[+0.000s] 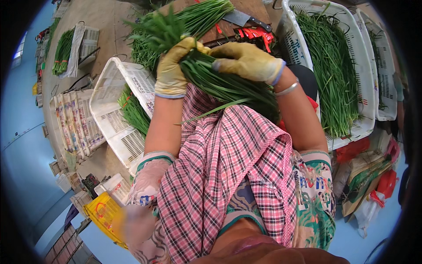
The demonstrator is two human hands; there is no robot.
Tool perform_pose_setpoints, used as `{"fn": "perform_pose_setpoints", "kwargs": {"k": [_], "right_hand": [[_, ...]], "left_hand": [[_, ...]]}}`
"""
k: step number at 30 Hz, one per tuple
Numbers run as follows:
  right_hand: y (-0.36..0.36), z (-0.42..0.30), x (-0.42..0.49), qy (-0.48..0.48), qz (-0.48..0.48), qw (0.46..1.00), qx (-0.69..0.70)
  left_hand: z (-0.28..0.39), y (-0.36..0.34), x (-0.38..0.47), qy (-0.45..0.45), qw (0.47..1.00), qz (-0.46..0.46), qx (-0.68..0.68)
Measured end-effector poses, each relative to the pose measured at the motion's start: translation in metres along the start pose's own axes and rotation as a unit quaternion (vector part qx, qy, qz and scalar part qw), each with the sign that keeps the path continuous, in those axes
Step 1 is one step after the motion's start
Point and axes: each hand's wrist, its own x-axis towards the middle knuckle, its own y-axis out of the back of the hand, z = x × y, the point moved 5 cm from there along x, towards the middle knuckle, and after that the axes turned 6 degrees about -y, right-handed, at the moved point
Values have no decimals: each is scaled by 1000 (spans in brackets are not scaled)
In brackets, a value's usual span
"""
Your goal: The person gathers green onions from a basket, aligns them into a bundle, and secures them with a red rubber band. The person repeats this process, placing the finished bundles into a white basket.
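Note:
In my left hand [173, 67], gloved in stained yellow-white, a bunch of garlic chives [227, 77] is gripped around its middle. Its blurred tips stick up past the fist, and the long leaves hang to the right over my lap. My right hand [250, 62], in a matching glove, has its thumb and bent fingers on the leaves just right of the left fist. More garlic chives [207, 16] lie on a wooden board [252, 10] beyond my hands. On that board rests a cleaver [239, 18] with a black handle, near some red ties [258, 34].
A white plastic crate [367, 99] full of chives stands at my right, with another crate [387, 85] behind it. To my left, a tilted white crate [112, 132] holds tied chives [133, 109]. Farther left lie a bundled bunch [62, 54] and a yellow crate [102, 214].

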Motion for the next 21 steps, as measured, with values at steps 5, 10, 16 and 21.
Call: {"fn": "perform_pose_setpoints", "kwargs": {"k": [5, 10, 16, 21], "right_hand": [[40, 18, -39, 43, 200, 959, 193], [9, 36, -49, 45, 187, 959, 206], [-30, 40, -46, 56, 170, 977, -112], [-32, 44, -45, 52, 184, 974, -121]], "left_hand": [[41, 3, -20, -112, 992, -42, 28], [58, 34, -39, -151, 987, -46, 2], [56, 60, -52, -155, 988, 27, 4], [56, 84, -65, -110, 982, 151, 25]]}}
